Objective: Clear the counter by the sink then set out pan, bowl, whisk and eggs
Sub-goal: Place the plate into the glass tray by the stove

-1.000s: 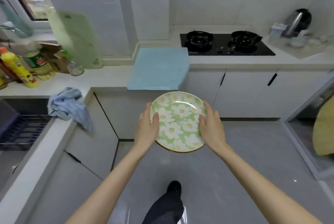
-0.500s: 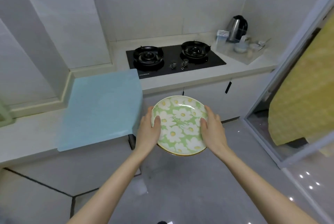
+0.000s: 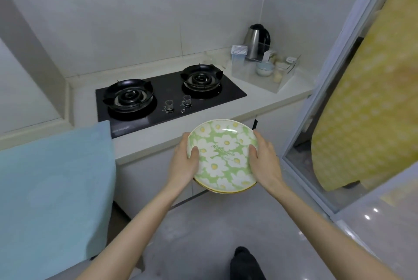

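A green plate with white flowers tops a small stack of plates that I hold in front of me, over the front edge of the counter by the stove. My left hand grips its left rim, thumb on the face. My right hand grips the right rim the same way. A small pale bowl sits inside a clear bin on the far right of the counter. No pan, whisk or eggs can be made out.
A black two-burner gas stove is set in the white counter. A clear bin and a steel kettle stand to its right. A blue towel covers the counter at left. A yellow cloth hangs by the doorway at right.
My view has swung right from the sink side toward the stove. The plates, held in both hands throughout, have come closer to the counter edge in front of the stove.
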`<state>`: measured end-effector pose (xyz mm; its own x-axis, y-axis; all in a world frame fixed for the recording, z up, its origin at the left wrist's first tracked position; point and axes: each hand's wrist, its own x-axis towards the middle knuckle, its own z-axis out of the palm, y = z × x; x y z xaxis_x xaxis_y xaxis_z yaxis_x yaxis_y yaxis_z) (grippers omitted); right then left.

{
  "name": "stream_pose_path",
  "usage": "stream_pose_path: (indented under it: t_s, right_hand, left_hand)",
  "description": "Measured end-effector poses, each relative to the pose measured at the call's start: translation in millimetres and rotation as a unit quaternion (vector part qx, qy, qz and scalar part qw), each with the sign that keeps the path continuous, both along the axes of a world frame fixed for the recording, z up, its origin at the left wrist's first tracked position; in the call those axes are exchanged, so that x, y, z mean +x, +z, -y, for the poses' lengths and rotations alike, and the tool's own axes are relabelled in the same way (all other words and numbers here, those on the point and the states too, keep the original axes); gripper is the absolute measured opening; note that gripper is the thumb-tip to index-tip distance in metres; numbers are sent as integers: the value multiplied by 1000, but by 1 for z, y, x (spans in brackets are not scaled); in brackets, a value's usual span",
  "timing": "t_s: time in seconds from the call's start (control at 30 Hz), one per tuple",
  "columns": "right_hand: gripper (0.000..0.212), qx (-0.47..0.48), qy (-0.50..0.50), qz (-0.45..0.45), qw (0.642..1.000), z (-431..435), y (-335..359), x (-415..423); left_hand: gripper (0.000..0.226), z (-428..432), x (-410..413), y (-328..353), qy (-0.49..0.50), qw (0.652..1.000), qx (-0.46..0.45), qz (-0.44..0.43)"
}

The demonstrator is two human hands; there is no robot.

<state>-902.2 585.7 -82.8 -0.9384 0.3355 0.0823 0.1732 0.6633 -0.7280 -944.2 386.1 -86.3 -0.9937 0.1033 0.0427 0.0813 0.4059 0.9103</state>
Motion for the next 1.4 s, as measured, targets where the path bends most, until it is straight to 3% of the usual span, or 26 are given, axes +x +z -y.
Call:
stream_pose_path:
  t_s: [0.27, 0.47, 1.0, 1.23, 1.4]
  right_hand:
    - [45, 18, 31, 7, 999, -107, 21, -110]
    - [44, -8, 42, -6, 999, -171, 36, -180]
    - [35, -26, -41, -79, 996, -293, 73, -414]
    - [40, -40, -44, -29, 998, -344, 79, -519]
    - [43, -8, -21, 106, 994, -371, 67, -571]
  left_hand:
    - [34, -100, -88, 19, 6, 999, 38, 13]
    - [42, -154, -152, 36, 9, 1000, 15, 17]
    - [52, -269, -411, 76, -36, 999, 25, -20]
    - [48, -317, -523, 92, -67, 995, 58, 34]
    - [54, -331, -584, 88, -74, 991, -4, 114]
